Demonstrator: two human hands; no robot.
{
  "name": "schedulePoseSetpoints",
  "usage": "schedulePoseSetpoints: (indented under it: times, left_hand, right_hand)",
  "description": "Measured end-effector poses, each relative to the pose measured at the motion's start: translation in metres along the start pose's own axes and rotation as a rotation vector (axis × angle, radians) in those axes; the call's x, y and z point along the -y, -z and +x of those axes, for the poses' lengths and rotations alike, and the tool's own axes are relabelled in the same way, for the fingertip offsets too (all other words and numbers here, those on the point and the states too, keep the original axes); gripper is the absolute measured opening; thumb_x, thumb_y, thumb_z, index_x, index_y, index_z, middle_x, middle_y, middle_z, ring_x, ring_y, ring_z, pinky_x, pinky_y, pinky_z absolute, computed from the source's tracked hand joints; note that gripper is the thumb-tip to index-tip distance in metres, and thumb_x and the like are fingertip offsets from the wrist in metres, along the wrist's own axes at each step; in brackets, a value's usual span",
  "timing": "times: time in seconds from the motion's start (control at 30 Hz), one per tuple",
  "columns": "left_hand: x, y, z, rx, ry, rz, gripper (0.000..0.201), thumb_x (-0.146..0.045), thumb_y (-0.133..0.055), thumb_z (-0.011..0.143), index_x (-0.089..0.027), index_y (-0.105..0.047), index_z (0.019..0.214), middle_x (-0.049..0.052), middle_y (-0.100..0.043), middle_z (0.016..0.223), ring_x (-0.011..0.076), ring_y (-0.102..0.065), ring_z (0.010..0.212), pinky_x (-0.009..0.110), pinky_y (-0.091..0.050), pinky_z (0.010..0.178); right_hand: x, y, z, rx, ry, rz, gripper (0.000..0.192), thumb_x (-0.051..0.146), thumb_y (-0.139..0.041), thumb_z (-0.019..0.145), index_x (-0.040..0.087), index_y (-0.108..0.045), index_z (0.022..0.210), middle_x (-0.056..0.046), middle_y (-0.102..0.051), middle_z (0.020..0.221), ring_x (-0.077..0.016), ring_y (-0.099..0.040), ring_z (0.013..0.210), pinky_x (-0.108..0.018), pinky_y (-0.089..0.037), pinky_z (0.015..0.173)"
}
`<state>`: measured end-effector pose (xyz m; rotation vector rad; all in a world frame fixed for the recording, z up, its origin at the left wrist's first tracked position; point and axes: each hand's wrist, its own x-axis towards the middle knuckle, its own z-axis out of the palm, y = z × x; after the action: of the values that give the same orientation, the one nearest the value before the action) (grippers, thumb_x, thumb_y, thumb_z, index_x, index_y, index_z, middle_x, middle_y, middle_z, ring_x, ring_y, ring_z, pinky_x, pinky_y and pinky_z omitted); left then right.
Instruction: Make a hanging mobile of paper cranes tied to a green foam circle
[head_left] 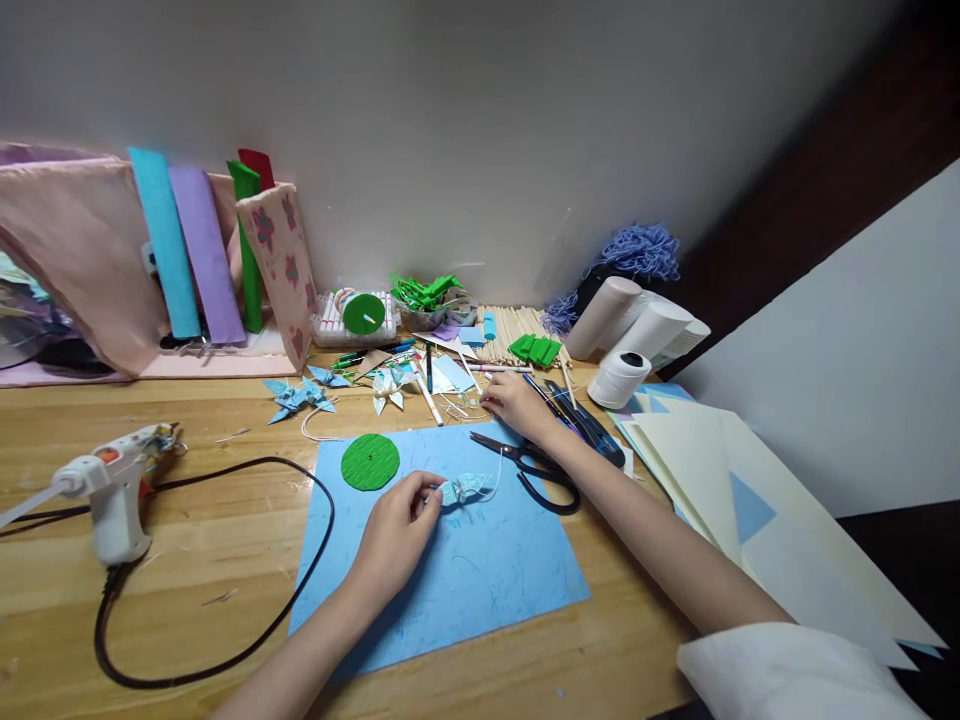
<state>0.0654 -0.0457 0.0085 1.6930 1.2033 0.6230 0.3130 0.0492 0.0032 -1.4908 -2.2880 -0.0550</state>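
Note:
My left hand (pixel 405 517) pinches a small light-blue patterned folded paper piece (pixel 466 488) between thumb and fingers, above a blue sheet (pixel 480 590). A thin white string (pixel 499 470) trails from its right end. Farther forward, my right hand (pixel 519 406) reaches into the scraps at the sheet's back edge, its fingertips drawn together; what they hold, if anything, is too small to name. Black-handled scissors (pixel 551 475) lie below my right forearm, blades toward the left. A green corrugated disc (pixel 370 462) rests on the sheet's back left corner.
At left lies a glue gun (pixel 124 490) with a looping black cord (pixel 330 510). Blue paper flowers (pixel 298 396), pens and scraps line the back. A pink fabric box (pixel 289 270), a thread spool (pixel 619 380) and stacked cream sheets (pixel 810 540) flank the work area.

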Motion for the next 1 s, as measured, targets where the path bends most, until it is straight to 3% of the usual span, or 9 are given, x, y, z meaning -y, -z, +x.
schedulePoseSetpoints:
  times: [0.3,0.53,0.67,0.77,1.0]
  left_hand:
    - [0.0,-0.001,-0.001,-0.007,-0.006,-0.002,0.028,-0.035,-0.042,0.083,-0.018,-0.059,0.097,0.0,-0.058,0.072,0.0147,-0.05,0.065,0.025,-0.035,0.06]
    - [0.0,0.0,0.0,-0.005,-0.003,0.009,0.026,-0.035,-0.042,0.083,-0.019,-0.059,0.093,0.001,-0.058,0.072,0.0151,-0.051,0.065,0.026,-0.035,0.061]
    - [0.0,0.0,0.001,0.005,0.004,0.009,0.026,-0.037,-0.042,0.084,-0.019,-0.058,0.093,0.001,-0.059,0.075,0.0156,-0.052,0.068,0.026,-0.036,0.062]
    - [0.0,-0.001,0.001,0.009,0.007,0.012,0.026,-0.037,-0.041,0.084,-0.019,-0.058,0.093,0.001,-0.06,0.077,0.0158,-0.053,0.069,0.026,-0.036,0.063]
    - [-0.001,0.0,0.001,0.007,-0.004,0.02,0.026,-0.036,-0.041,0.084,-0.019,-0.058,0.092,0.001,-0.06,0.076,0.0155,-0.053,0.069,0.026,-0.037,0.063]
  right_hand:
    - [0.005,0.003,0.002,0.059,0.07,-0.03,0.016,0.013,-0.053,0.083,0.017,-0.065,0.072,-0.008,-0.058,0.079,-0.021,-0.049,0.086,-0.032,-0.041,0.075]
    - [-0.003,0.012,0.002,-0.023,-0.092,0.025,0.016,0.012,-0.047,0.086,0.017,-0.062,0.088,-0.007,-0.064,0.091,-0.0184,-0.055,0.088,-0.031,-0.042,0.079]
    - [-0.015,0.014,0.003,-0.015,-0.189,0.018,0.011,0.014,-0.054,0.082,0.017,-0.064,0.084,-0.007,-0.066,0.089,-0.0197,-0.057,0.087,-0.031,-0.042,0.076]
    - [-0.02,0.013,0.003,0.039,-0.197,0.005,0.007,0.015,-0.06,0.077,0.018,-0.066,0.076,-0.005,-0.066,0.083,-0.0197,-0.057,0.083,-0.029,-0.041,0.073]
    - [-0.011,0.01,0.004,0.091,-0.162,-0.019,0.008,0.021,-0.06,0.078,0.017,-0.068,0.078,-0.006,-0.065,0.083,-0.019,-0.056,0.084,-0.028,-0.04,0.075]
